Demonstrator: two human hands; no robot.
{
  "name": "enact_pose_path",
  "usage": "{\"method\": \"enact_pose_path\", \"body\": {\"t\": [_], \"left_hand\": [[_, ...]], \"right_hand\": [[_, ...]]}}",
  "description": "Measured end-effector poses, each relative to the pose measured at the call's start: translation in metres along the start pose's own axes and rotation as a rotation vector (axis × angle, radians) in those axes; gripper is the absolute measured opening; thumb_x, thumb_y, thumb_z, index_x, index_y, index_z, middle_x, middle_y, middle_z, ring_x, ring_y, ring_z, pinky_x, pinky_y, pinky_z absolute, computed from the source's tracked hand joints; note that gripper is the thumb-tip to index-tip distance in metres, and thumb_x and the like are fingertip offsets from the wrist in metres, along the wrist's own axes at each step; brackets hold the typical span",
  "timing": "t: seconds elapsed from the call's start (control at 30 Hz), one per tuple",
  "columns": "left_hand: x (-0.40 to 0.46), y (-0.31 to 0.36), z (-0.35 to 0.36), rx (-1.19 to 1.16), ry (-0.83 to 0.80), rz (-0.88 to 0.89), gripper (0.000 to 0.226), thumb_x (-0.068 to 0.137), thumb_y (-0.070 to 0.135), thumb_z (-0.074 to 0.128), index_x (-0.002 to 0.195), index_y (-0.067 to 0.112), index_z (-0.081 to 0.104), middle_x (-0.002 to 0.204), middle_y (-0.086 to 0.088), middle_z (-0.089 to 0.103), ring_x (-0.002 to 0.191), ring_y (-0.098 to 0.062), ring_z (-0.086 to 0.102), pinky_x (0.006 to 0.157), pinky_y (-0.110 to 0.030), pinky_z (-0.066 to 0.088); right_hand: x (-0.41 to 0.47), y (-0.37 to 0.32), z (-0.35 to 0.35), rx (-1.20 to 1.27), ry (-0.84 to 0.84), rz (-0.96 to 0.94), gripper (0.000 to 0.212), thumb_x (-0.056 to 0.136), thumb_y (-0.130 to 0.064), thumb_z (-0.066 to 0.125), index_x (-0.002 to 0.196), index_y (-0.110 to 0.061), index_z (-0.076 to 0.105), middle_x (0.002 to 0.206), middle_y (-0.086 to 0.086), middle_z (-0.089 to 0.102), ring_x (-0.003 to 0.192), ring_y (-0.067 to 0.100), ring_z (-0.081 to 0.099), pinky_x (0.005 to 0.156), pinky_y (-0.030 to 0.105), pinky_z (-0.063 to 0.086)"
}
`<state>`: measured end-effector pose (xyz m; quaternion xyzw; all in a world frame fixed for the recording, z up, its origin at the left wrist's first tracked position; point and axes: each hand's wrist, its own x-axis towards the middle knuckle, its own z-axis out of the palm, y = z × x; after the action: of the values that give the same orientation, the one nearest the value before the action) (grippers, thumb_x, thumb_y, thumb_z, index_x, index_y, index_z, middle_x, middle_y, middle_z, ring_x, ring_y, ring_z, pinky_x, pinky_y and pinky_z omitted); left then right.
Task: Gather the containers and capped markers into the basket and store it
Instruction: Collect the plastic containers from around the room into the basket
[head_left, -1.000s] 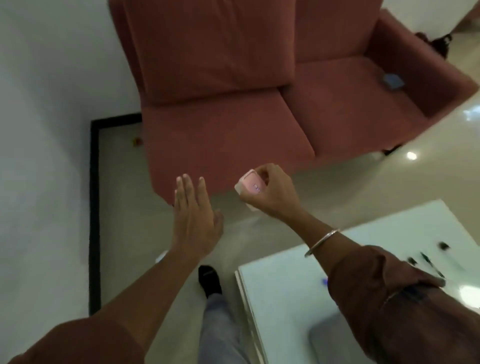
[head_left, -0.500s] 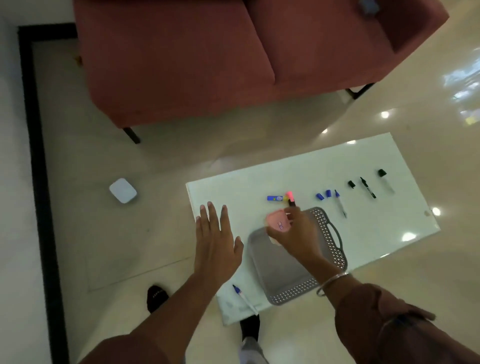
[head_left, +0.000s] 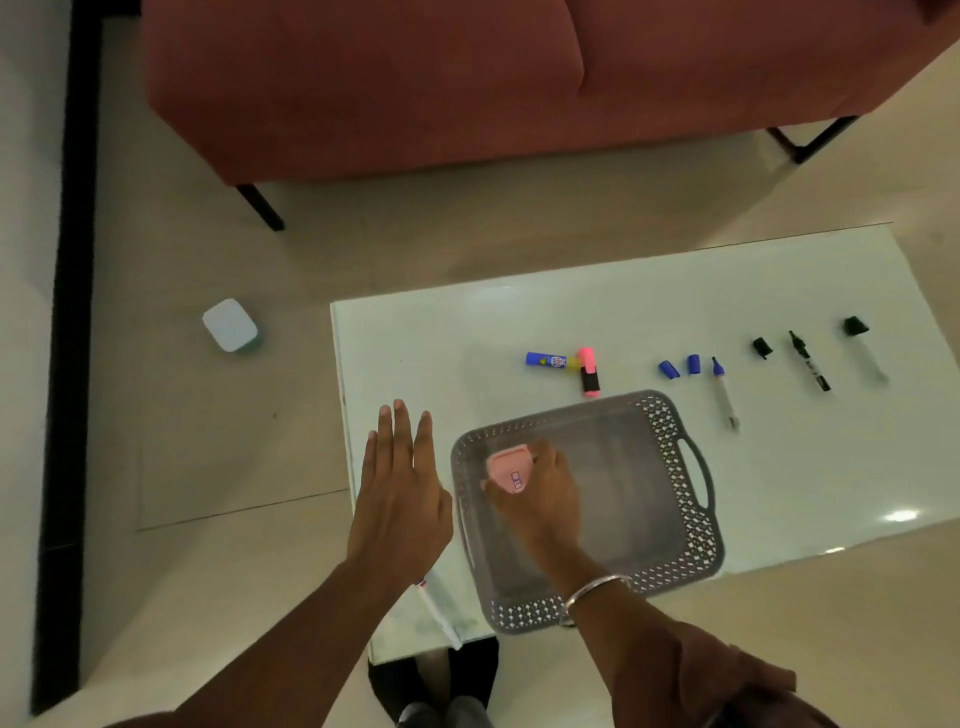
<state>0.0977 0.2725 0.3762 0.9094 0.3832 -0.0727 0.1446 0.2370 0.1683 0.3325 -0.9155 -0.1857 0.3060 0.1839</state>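
The right hand (head_left: 540, 493) was closed around a small pink container (head_left: 510, 470), holding it low inside the grey basket (head_left: 670, 566) at its left end, just right of centre in the frame; whether the container touched the basket floor could not be told. The left hand (head_left: 397, 496) was open and flat, fingers together and pointing up the frame, gripping nothing, just left of the basket over the edge of the white table (head_left: 571, 322). Above the basket lay a blue glue stick (head_left: 545, 359) touching a pink highlighter (head_left: 588, 371). To the right lay two blue caps (head_left: 680, 366), an uncapped blue pen (head_left: 723, 395), a black cap (head_left: 761, 347), a black marker (head_left: 809, 361) and a clear marker with a black cap (head_left: 865, 351). On the floor at centre left sat a white container (head_left: 229, 326).
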Motion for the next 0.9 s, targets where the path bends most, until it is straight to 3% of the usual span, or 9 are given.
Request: {"method": "enact_pose_path", "body": {"t": [0.33,0.53,0.67,0.8,0.9], "left_hand": [[-0.012,-0.023,0.011,0.075,-0.057,-0.069,0.08,0.091,0.028,0.061,0.16,0.004,0.03,0.169,-0.026,0.017,0.157,-0.043,0.014,0.124,-0.049,0.012],[-0.019,-0.024,0.012,0.042,-0.054,-0.071,0.078,0.093,0.029,0.056,0.161,0.004,0.027,0.17,-0.026,0.014,0.158,-0.042,0.011,0.126,-0.051,0.018],[-0.016,-0.029,-0.005,0.026,0.001,-0.085,0.073,0.093,0.032,0.046,0.159,0.004,0.032,0.168,-0.026,0.02,0.155,-0.044,0.021,0.122,-0.056,0.03],[-0.008,-0.035,-0.049,0.0,0.083,-0.117,0.072,0.096,0.035,0.042,0.159,0.006,0.026,0.168,-0.025,0.023,0.155,-0.045,0.021,0.123,-0.057,0.023],[-0.001,-0.05,-0.089,-0.008,0.116,-0.15,0.07,0.098,0.041,0.033,0.157,0.005,0.031,0.165,-0.026,0.029,0.155,-0.046,0.024,0.123,-0.059,0.027]], "right_hand": [[0.001,0.0,0.021,-0.017,0.015,-0.029,0.068,0.075,-0.048,0.088,0.124,-0.016,0.053,0.119,0.006,0.061,0.107,0.03,0.064,0.086,0.046,0.059],[-0.001,0.003,0.016,-0.024,0.018,-0.022,0.075,0.075,-0.054,0.086,0.13,-0.017,0.052,0.122,0.003,0.063,0.106,0.027,0.067,0.084,0.046,0.062],[-0.006,-0.005,-0.005,-0.088,0.057,-0.076,0.055,0.086,-0.048,0.075,0.127,-0.016,0.058,0.125,0.003,0.064,0.109,0.027,0.065,0.086,0.041,0.058],[-0.009,-0.04,-0.038,-0.114,0.049,-0.182,0.037,0.094,-0.037,0.069,0.126,-0.021,0.063,0.125,-0.001,0.066,0.113,0.023,0.064,0.084,0.034,0.052],[-0.01,-0.086,-0.058,-0.082,0.069,-0.262,0.026,0.096,-0.033,0.068,0.12,-0.024,0.068,0.12,-0.005,0.068,0.109,0.022,0.066,0.081,0.033,0.051]]}}
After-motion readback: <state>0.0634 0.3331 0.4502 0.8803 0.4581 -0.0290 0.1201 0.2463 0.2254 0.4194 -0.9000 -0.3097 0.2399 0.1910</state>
